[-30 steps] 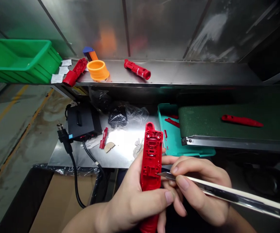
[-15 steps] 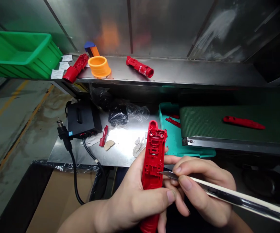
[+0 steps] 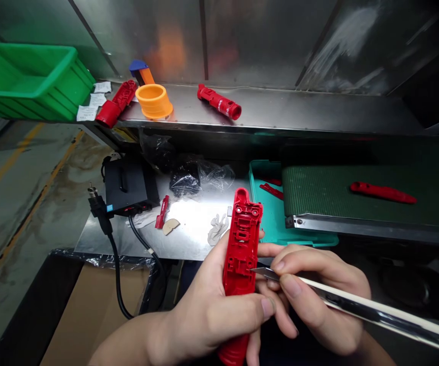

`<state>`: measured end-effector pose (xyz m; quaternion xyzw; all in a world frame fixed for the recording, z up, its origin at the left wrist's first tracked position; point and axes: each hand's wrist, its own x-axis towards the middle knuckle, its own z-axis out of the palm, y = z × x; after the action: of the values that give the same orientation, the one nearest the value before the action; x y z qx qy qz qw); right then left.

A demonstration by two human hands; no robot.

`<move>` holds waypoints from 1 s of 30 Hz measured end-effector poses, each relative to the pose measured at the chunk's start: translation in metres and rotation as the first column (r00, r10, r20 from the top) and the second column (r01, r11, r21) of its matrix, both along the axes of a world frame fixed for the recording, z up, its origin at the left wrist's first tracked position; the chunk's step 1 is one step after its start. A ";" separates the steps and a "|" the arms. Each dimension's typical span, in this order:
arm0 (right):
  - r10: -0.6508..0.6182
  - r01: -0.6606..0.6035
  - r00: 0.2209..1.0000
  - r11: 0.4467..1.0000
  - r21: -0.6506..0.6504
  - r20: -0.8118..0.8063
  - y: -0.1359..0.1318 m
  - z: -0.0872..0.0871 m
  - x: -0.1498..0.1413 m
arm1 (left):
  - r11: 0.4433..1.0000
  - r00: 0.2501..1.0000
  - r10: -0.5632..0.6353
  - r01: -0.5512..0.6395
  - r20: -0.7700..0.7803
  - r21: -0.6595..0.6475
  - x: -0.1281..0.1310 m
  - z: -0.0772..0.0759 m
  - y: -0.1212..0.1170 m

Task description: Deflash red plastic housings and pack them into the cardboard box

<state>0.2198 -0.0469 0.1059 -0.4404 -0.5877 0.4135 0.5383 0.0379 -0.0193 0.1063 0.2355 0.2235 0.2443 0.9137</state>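
Note:
My left hand [image 3: 219, 310] is shut around a long red plastic housing [image 3: 241, 244], which stands nearly upright with its ribbed inner side facing me. My right hand [image 3: 314, 290] pinches a slim craft knife [image 3: 372, 307] with a cream and metal handle. Its small steel blade [image 3: 265, 273] reaches the right edge of the housing, near my left fingertips. The lower end of the housing is partly hidden by my left hand.
A teal tray [image 3: 269, 213] and green conveyor belt [image 3: 337, 190], carrying a red part [image 3: 383, 192], lie to the right. A black power box [image 3: 126, 188] and cable [image 3: 118, 277] sit left. Above stands a steel shelf [image 3: 280, 109] with red parts, an orange ring [image 3: 154, 101] and a green crate [image 3: 32, 81].
The housing and knife have shifted slightly right, with the blade still at the housing's edge. The background has drifted slightly upward in view.

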 end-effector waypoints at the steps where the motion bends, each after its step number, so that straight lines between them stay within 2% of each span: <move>1: -0.008 0.008 1.000 1.000 -0.002 0.001 0.000 0.000 0.000 | 1.000 1.000 -0.007 0.007 0.001 0.002 0.000 0.000 0.001; 17: -0.011 0.011 1.000 1.000 0.025 0.004 0.006 0.004 -0.002 | 1.000 1.000 0.016 -0.016 -0.001 -0.008 0.002 0.003 0.000; 24: 0.019 -0.024 0.997 0.998 0.058 0.078 0.007 0.009 -0.002 | 1.000 1.000 0.022 -0.022 -0.005 -0.013 0.001 0.006 0.000; 30: 0.002 -0.015 0.989 0.996 0.087 0.145 0.008 0.013 -0.001 | 0.999 0.999 0.030 -0.031 -0.013 -0.028 0.001 0.002 -0.001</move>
<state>0.2190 -0.0384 0.1188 -0.4426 -0.6445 0.3568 0.5113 0.0394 -0.0201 0.1078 0.2206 0.2365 0.2534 0.9117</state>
